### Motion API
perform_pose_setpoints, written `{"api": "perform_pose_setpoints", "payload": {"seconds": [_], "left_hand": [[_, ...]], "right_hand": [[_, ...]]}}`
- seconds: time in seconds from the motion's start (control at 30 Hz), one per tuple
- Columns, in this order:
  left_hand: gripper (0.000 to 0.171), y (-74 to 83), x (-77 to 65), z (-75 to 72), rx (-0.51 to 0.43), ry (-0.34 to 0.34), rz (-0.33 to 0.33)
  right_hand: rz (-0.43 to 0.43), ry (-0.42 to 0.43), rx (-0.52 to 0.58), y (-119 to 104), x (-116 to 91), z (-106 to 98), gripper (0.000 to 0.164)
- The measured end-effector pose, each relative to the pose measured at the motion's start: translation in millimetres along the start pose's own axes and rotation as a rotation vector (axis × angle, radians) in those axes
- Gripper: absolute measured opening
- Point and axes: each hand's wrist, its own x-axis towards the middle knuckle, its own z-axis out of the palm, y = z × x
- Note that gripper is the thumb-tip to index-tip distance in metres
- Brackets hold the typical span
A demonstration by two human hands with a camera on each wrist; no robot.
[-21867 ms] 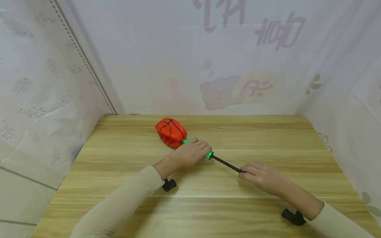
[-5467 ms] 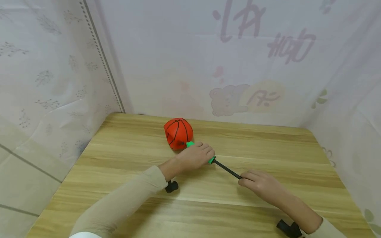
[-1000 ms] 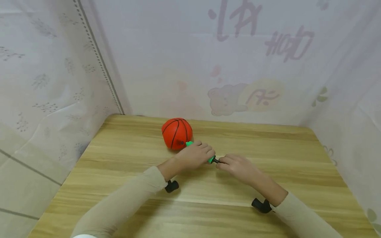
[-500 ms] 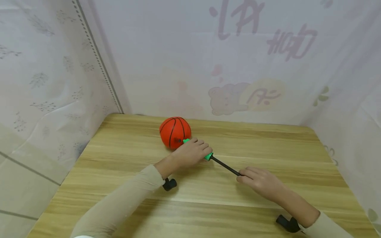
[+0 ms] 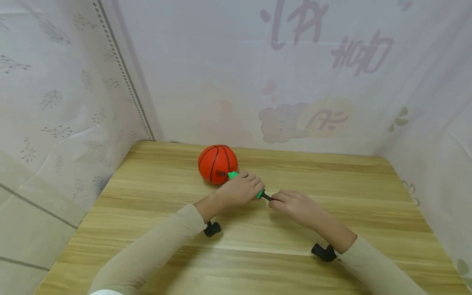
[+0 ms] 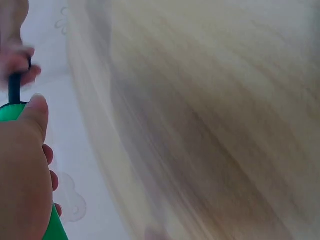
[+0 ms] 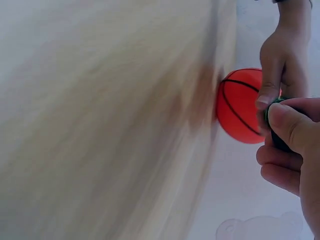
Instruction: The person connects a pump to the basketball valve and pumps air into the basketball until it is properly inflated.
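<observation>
A: What is changing on the counter [image 5: 258, 266]?

B: The right hand [image 5: 296, 208] is now standing close to the left hand [image 5: 237, 190], after being well apart a moment ago. Only a short stretch of dark rod [image 5: 267, 197] is showing between them.

A: What are the hands holding?

B: The left hand is wrapping round the green pump [image 5: 232, 175], far and left of its partner. The right hand is pinching the rod's near end, with the fingers hiding much of the grip.

A: And the ball [image 5: 214, 164]?

B: It is resting on the far part of the counter, left of the middle, just beyond the pump's far end. Whether the tip is entering the ball, I cannot tell.

A: What is that meaning for the work?

B: The rod is apparently nearing the end of an inward stroke. The ball is looking round where it was earlier showing a deep dent, so the pumping is probably filling it.
</observation>
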Motion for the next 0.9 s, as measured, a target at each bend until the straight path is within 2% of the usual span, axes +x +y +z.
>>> {"api": "perform_pose_setpoints", "payload": {"seconds": [0.17, 0.23, 0.33, 0.53, 0.7, 0.9], "left_hand": [[0.033, 0.6, -0.5, -0.2, -0.044, -0.006, -0.008], [0.031, 0.0, -0.8, 0.3, -0.075, 0.004, -0.012], [0.029, -0.7, -0.4, 0.5, -0.104, 0.025, -0.01], [0.029, -2.3, -0.9, 0.9, -0.107, 0.026, 0.019], [0.029, -5.4, -3.2, 0.2, -0.13, 0.022, 0.002], [0.029, -3.5, -0.7, -3.9, -0.132, -0.004, -0.003]], "right_hand": [[0.004, -0.018, -0.011, 2, 12, 3, 0.013], [0.001, -0.014, -0.027, 2, 10, 3, 0.015], [0.003, 0.012, -0.028, -1, -1, -1, 0.005], [0.016, 0.082, -0.001, -13, -40, -16, 0.048], [0.028, 0.093, -0.028, -22, -55, -26, 0.049], [0.004, 0.078, -0.017, -19, -46, -27, 0.047]]}}
